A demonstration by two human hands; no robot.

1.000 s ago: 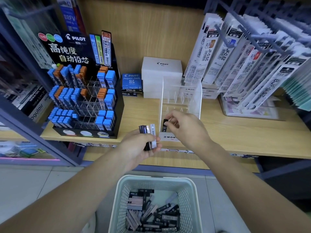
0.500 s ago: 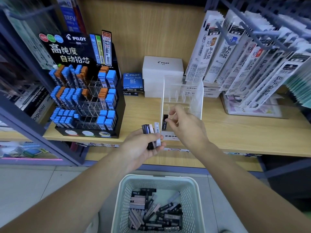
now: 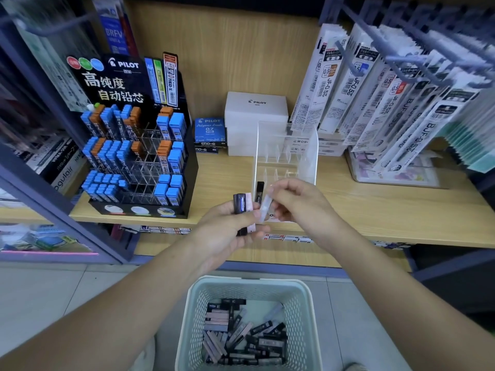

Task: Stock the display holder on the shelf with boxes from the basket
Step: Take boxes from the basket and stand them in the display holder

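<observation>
1. Boxes are in both hands: the right hand (image 3: 297, 204) pinches one pale box (image 3: 266, 207) near its upper end between thumb and fingertips. The left hand (image 3: 225, 234) grips a small stack (image 3: 243, 208) of dark and pinkish ones, fingers curled round it.
2. Handling, as a judgement: each box looks light, stiff and smooth-sided, so it may slip. A pinch on the narrow sides near the top should leave the lower end free to drop into a slot.
3. Just beyond the hands, the clear display holder (image 3: 305, 156) stands near the front of the shelf (image 3: 388, 210). One dark box (image 3: 259, 190) stands upright in its front left slot; the other slots look unfilled.
4. Below the hands, the basket (image 3: 192, 303) holds many loose boxes (image 3: 241, 336).
5. Hard to make out: the pale box is blurred and its print unreadable. The holder's front lip is hidden behind the right hand, and its clear dividers barely show, so the slot count is uncertain.
</observation>
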